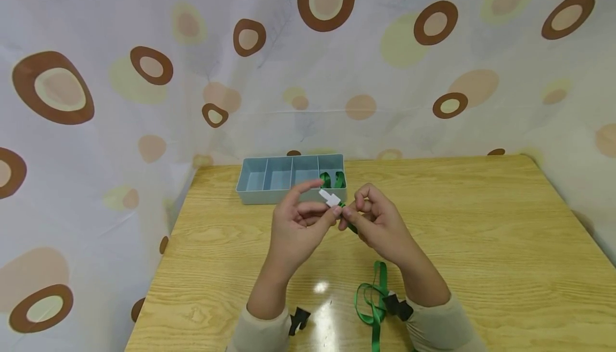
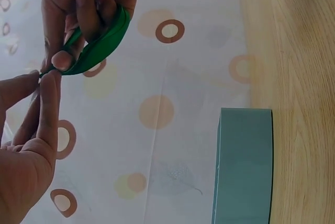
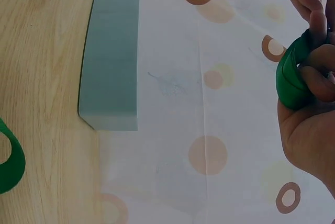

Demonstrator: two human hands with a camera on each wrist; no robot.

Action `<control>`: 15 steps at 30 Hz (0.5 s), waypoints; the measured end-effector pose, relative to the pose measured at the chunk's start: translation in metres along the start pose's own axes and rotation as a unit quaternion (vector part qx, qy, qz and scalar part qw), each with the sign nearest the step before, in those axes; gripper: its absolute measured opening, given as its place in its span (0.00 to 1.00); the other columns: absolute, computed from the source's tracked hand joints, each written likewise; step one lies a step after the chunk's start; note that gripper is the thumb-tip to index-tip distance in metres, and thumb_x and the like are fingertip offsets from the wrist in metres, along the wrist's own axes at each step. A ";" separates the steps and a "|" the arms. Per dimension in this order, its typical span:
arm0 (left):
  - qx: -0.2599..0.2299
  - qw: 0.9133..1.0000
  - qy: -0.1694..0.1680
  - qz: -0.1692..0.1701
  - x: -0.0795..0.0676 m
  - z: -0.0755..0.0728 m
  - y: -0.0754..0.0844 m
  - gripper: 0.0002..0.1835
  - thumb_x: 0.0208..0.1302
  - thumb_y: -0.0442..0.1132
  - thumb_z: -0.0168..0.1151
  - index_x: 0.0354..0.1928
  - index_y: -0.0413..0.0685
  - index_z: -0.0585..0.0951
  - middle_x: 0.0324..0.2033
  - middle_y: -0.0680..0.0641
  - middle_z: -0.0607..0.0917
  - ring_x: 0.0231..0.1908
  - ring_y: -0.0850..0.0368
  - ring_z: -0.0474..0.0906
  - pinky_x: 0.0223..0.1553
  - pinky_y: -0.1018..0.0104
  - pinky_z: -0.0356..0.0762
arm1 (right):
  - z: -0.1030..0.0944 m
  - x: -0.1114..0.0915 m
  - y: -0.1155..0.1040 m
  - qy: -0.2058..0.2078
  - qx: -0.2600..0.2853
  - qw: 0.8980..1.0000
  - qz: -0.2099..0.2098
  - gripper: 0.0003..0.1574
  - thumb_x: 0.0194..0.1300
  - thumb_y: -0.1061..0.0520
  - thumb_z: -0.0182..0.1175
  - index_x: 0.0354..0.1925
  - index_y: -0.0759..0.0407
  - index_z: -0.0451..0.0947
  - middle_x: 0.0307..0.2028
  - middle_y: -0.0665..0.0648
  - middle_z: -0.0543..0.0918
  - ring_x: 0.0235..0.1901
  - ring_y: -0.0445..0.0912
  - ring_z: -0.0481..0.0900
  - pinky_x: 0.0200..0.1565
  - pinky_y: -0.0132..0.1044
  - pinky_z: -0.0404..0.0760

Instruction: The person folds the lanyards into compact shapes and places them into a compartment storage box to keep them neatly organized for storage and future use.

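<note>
A small white plastic piece [image 1: 330, 198] with a narrow tab sits at the end of a green ribbon [image 2: 104, 46]. My left hand [image 1: 298, 229] pinches it near where the ribbon starts, thumb against fingers, the index finger raised. Close against it, my right hand [image 1: 380, 229] pinches the ribbon between thumb and fingers. More of the band loops around the right hand's curled fingers, as the right wrist view shows. In the wrist views the fingers hide the white piece. Both hands are above the table, in front of the compartment box.
A blue-grey box [image 1: 276, 197] with several compartments stands at the back of the wooden table [image 1: 481, 234]; rolled green ribbon [image 1: 339, 180] lies in its rightmost compartment. A loose tangle of green ribbon [image 1: 380, 288] lies by the right forearm. A patterned curtain [image 1: 269, 84] hangs behind.
</note>
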State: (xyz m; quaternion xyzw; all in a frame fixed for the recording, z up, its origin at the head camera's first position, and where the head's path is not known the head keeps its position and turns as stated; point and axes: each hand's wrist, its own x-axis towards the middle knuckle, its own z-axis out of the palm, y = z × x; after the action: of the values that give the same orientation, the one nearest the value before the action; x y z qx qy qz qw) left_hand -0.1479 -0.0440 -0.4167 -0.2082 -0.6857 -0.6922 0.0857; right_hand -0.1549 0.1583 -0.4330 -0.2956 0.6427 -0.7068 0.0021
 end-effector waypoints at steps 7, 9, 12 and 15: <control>0.031 0.999 -0.019 0.025 0.000 -0.003 0.000 0.28 0.66 0.30 0.74 0.67 0.46 0.79 0.37 0.37 0.93 0.37 0.48 0.93 0.42 0.60 0.92 | -0.001 0.001 0.002 0.005 0.003 1.000 0.012 0.15 0.80 0.69 0.53 0.39 0.70 0.57 0.34 0.48 0.89 0.14 0.41 0.71 0.12 0.38 0.58; 0.035 0.999 -0.026 0.027 0.000 -0.004 0.001 0.28 0.66 0.30 0.75 0.67 0.47 0.79 0.37 0.38 0.93 0.37 0.51 0.93 0.42 0.60 0.92 | -0.001 0.001 0.003 0.009 0.010 1.000 0.018 0.17 0.80 0.69 0.55 0.38 0.69 0.56 0.34 0.48 0.90 0.18 0.40 0.77 0.13 0.39 0.60; 0.033 0.998 -0.034 0.032 -0.001 -0.005 0.002 0.29 0.64 0.29 0.76 0.66 0.47 0.80 0.37 0.39 0.93 0.37 0.54 0.93 0.42 0.59 0.92 | -0.003 0.000 0.005 0.014 0.026 0.999 0.027 0.19 0.79 0.69 0.56 0.37 0.69 0.55 0.33 0.48 0.90 0.21 0.39 0.80 0.14 0.40 0.63; 0.035 0.997 -0.037 0.052 -0.001 -0.005 0.001 0.27 0.65 0.28 0.75 0.65 0.45 0.81 0.36 0.39 0.93 0.36 0.54 0.93 0.41 0.58 0.92 | -0.005 -0.001 0.006 0.023 0.036 0.998 0.036 0.19 0.78 0.69 0.57 0.36 0.68 0.56 0.31 0.49 0.90 0.21 0.39 0.81 0.15 0.38 0.66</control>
State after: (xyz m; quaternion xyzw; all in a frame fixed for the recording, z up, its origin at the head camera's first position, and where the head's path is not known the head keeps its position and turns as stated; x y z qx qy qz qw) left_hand -0.1475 -0.0489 -0.4159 -0.2658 -0.7004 -0.6542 0.1039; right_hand -0.1585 0.1620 -0.4384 -0.2558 0.6268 -0.7356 0.0233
